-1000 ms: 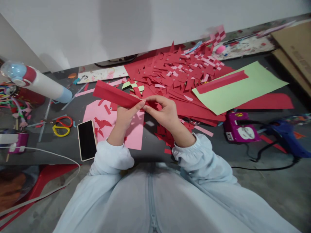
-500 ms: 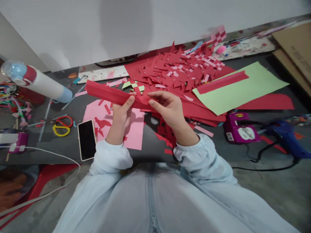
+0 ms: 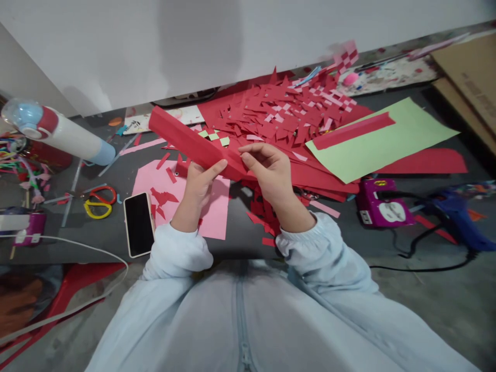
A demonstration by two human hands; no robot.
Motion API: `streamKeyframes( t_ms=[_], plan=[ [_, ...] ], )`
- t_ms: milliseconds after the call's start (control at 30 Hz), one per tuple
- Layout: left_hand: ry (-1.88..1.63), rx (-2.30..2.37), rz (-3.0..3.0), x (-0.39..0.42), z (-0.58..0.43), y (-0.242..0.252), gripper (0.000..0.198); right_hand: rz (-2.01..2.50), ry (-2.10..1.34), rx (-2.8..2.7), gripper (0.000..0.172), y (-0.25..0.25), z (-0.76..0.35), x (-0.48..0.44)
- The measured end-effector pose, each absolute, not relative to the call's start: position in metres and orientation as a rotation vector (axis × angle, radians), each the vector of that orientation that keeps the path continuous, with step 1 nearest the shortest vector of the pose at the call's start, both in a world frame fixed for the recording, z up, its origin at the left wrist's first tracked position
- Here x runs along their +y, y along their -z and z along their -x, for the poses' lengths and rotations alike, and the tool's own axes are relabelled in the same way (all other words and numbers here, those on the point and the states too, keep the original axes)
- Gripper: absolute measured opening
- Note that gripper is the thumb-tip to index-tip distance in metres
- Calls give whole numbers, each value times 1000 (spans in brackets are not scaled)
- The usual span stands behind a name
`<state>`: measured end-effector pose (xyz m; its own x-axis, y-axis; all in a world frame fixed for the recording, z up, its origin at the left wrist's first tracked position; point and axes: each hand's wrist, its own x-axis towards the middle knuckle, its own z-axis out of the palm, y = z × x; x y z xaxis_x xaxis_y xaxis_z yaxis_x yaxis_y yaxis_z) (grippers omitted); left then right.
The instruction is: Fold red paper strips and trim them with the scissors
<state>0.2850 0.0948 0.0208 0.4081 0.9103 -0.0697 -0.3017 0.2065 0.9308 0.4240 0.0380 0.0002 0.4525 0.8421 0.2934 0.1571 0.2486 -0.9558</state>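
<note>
A long strip of folded red paper point(image 3: 182, 135) is held up in front of me, slanting from upper left down to the right. My left hand point(image 3: 199, 188) is closed on its lower edge, thumb on the near face. Closer to its right end, my right hand point(image 3: 271, 173) pinches the paper between thumb and fingertips. Under my left hand lies a pink paper sheet point(image 3: 215, 222) with red scraps on it. Behind my hands spreads a heap of red paper cuttings point(image 3: 267, 111), some woven with pink.
Scissors point(image 3: 101, 201) and a phone point(image 3: 138, 225) lie to the left, near a white bottle point(image 3: 73, 137). To the right are a green sheet point(image 3: 387, 139) bearing a red strip, a purple box point(image 3: 385, 204) and a blue glue gun point(image 3: 457, 214) with a trailing cord.
The red paper has tilted, its left end rising and shifting right. My left hand has moved slightly right, and my right hand stays nearly in place.
</note>
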Motion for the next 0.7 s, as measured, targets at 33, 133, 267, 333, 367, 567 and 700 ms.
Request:
streamKeyframes(
  t_ms=[33, 133, 267, 333, 367, 567, 700],
  plan=[
    [-970, 733, -1014, 95, -285, -21, 31, 1263, -588, -1029, 31, 0, -425, 38],
    [-1012, 757, -1005, 95, -286, -22, 35, 1287, -471, -1056, 27, -2, -425, 38],
    [-1080, 818, -1015, 95, -288, -22, 34, 1369, -187, -1192, 23, -9, -423, 35],
    [-1088, 833, -1024, 94, -288, -22, 34, 1385, -122, -1255, 23, -10, -422, 34],
    [-1087, 836, -1033, 94, -288, -21, 33, 1385, -113, -1272, 23, -9, -422, 34],
    [-1070, 854, -1106, 92, -287, -17, 32, 1418, -130, -1297, 27, -3, -422, 35],
    [-1080, 841, -1138, 91, -286, -16, 34, 1382, -190, -1286, 28, -4, -422, 35]
  ],
)
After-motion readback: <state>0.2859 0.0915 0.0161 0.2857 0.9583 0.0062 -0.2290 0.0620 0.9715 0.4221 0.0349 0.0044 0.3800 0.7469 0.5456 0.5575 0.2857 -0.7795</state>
